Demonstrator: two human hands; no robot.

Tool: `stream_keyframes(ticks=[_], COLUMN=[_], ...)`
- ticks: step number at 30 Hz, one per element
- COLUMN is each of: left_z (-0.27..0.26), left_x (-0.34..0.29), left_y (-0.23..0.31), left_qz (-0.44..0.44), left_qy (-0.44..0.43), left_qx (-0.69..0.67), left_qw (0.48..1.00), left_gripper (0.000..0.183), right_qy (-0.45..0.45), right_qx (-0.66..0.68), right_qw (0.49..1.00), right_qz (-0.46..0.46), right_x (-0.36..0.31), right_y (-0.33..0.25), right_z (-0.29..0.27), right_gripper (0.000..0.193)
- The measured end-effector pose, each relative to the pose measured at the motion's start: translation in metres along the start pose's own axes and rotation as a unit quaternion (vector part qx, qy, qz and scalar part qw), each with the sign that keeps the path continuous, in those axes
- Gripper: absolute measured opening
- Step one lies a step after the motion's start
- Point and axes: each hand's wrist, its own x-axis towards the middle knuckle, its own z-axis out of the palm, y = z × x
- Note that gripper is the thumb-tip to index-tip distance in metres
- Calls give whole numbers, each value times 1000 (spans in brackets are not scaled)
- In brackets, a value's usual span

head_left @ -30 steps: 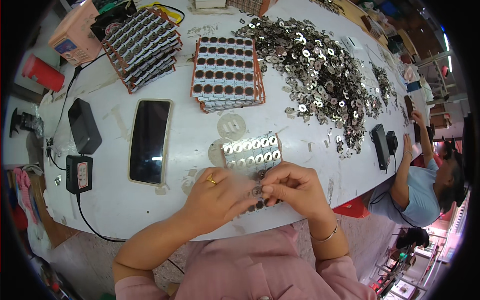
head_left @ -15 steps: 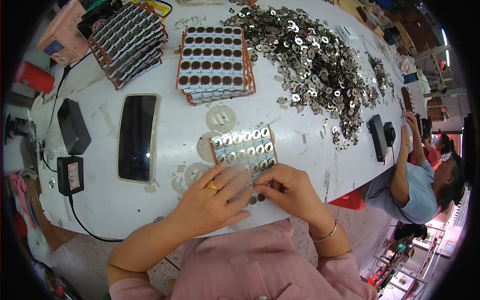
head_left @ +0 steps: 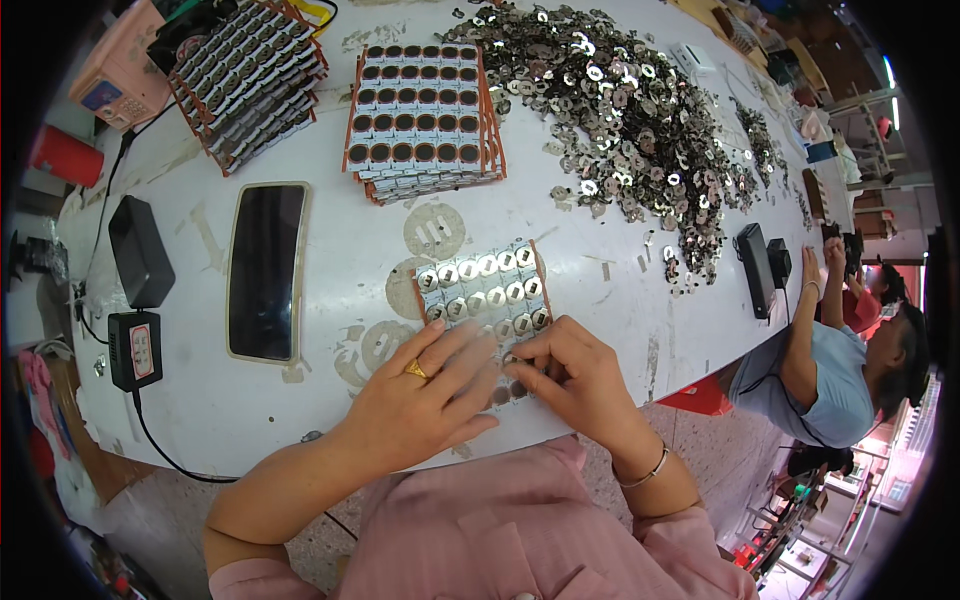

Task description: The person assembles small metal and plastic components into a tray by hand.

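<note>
A small sheet (head_left: 484,283) with rows of round pads lies in front of me, its upper rows bearing shiny metal discs with dark centres. Dark pads without discs show in its nearest row. Over the sheet's left side is my left hand (head_left: 432,390), with a gold ring; its fingers are extended and apart, some blurred. My right hand (head_left: 580,385) pinches at the sheet's lower right part, thumb and forefinger closed on a small shiny metal piece (head_left: 511,361), mostly hidden. Both hands cover the sheet's middle.
A loose heap of metal discs (head_left: 640,130) spreads at the far right. Behind the sheet stands a stack of dark-pad sheets (head_left: 418,110), with another stack (head_left: 248,80) further left. A phone (head_left: 268,270) and black boxes (head_left: 140,250) lie left. A co-worker (head_left: 825,370) sits right.
My right fingertips have shifted slightly on the sheet and my left fingers keep moving, blurred. The whole view has moved slightly. At the right, the co-worker's hands have moved.
</note>
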Motion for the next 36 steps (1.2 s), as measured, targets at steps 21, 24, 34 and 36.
stream_keyframes(ticks=[21, 24, 34, 36], left_z=[3, 3, 1, 3], left_x=[3, 1, 4, 5], left_y=[5, 2, 5, 4], left_qz=[-7, -10, -16, -16], left_qy=[1, 9, -4, -3], left_qx=[54, 49, 50, 49], left_qw=[999, 999, 999, 999], left_gripper=[53, 52, 52, 51], right_qy=[169, 137, -138, -133], right_qx=[-405, -189, 401, 372], right_qw=[862, 959, 894, 910], right_qz=[-254, -158, 147, 129], right_x=[126, 116, 28, 18], right_y=[43, 31, 23, 21], right_z=[-42, -45, -33, -28], right_gripper=[40, 31, 21, 19])
